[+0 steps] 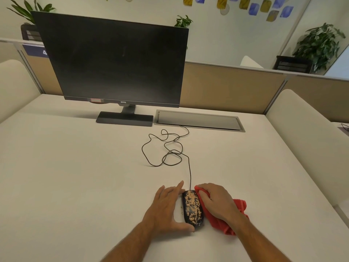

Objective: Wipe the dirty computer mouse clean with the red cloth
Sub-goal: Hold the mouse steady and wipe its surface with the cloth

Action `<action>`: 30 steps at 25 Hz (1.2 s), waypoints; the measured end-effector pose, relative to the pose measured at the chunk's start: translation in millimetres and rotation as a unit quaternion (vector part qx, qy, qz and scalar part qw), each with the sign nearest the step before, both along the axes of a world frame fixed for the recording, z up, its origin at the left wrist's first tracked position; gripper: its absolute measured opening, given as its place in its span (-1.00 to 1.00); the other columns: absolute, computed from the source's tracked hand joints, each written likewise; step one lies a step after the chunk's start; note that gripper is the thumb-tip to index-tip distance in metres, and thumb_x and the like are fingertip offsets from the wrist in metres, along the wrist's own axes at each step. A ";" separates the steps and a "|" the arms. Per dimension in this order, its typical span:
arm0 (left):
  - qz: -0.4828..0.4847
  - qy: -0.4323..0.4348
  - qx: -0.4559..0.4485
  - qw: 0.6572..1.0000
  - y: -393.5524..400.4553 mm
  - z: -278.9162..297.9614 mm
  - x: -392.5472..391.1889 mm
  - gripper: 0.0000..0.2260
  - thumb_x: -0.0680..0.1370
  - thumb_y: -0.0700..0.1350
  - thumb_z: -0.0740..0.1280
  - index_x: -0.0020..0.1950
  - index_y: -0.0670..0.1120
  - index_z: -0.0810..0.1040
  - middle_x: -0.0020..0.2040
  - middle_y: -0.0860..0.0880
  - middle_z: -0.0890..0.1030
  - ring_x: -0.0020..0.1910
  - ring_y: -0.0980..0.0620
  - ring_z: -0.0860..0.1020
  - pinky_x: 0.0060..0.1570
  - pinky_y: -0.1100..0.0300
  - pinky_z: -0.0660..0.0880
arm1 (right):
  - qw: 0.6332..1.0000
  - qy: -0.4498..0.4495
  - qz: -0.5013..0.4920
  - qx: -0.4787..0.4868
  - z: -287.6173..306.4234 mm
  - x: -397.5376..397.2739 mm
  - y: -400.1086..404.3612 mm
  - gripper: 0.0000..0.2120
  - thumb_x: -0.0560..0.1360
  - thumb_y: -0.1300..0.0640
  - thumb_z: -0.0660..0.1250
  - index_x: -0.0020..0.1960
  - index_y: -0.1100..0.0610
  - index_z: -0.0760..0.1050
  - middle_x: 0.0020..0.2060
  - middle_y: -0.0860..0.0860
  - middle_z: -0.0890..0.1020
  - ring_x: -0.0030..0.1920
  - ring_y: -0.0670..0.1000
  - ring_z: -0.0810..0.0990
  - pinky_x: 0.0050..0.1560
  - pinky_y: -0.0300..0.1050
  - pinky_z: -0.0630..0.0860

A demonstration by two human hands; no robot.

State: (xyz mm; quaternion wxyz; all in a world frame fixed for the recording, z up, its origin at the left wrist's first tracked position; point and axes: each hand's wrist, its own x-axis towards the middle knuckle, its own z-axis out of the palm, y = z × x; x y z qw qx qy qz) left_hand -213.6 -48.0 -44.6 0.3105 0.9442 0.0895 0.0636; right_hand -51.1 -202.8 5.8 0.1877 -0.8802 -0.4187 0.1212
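Note:
A black computer mouse (193, 208), blotched with tan grime over its top, lies on the white desk near the front. My left hand (166, 208) rests flat against its left side, thumb curled around the rear end, bracing it. My right hand (217, 201) presses a crumpled red cloth (239, 205) against the mouse's right side. Part of the cloth sticks out past my fingertips and part trails behind my wrist. A few crumbs lie on the desk just left of the mouse.
The mouse cable (166, 148) loops across the desk toward a grey cable hatch (198, 121). A dark monitor (113, 61) on its stand (124, 119) sits at the back left. Cushioned dividers flank the desk (66, 176).

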 end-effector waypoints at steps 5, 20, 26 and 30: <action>0.000 0.001 0.005 1.000 -0.3 0.4 -0.1 0.18 0.21 0.65 0.30 0.56 0.26 -0.33 0.48 0.28 0.29 0.51 0.23 0.12 0.57 0.04 -0.16 | 1.000 -0.002 -0.006 0.004 -1.1 -2.2 -2.9 -0.69 0.61 -0.02 0.13 0.27 -0.09 0.53 0.17 -0.14 0.63 0.14 -0.11 0.55 0.20 -0.15 0.44; 0.002 0.004 -0.001 1.000 -0.9 1.5 0.4 0.16 0.19 0.65 0.30 0.52 0.31 -0.35 0.48 0.28 0.29 0.53 0.23 0.10 0.57 0.06 -0.18 | 0.998 -0.018 -0.024 0.050 -2.2 -18.2 -25.7 -0.70 0.59 0.02 0.18 0.26 -0.09 0.55 0.07 -0.17 0.66 0.04 -0.15 0.57 0.08 -0.22 0.48; 0.003 0.007 0.002 1.000 -0.8 1.0 0.0 0.15 0.20 0.65 0.29 0.53 0.30 -0.33 0.49 0.26 0.29 0.53 0.21 0.10 0.57 0.06 -0.19 | 0.998 -0.021 -0.023 0.051 -1.9 -23.6 -28.7 -0.71 0.60 0.02 0.18 0.26 -0.08 0.54 0.04 -0.15 0.67 0.00 -0.14 0.57 0.05 -0.23 0.48; 0.000 0.015 0.009 1.000 -0.9 1.2 0.2 0.16 0.20 0.66 0.27 0.56 0.25 -0.28 0.51 0.24 0.28 0.54 0.20 0.09 0.57 0.06 -0.20 | 0.998 -0.027 -0.027 0.056 -1.8 -26.6 -30.2 -0.72 0.58 0.03 0.19 0.23 -0.08 0.56 0.02 -0.16 0.68 -0.01 -0.14 0.58 0.01 -0.26 0.46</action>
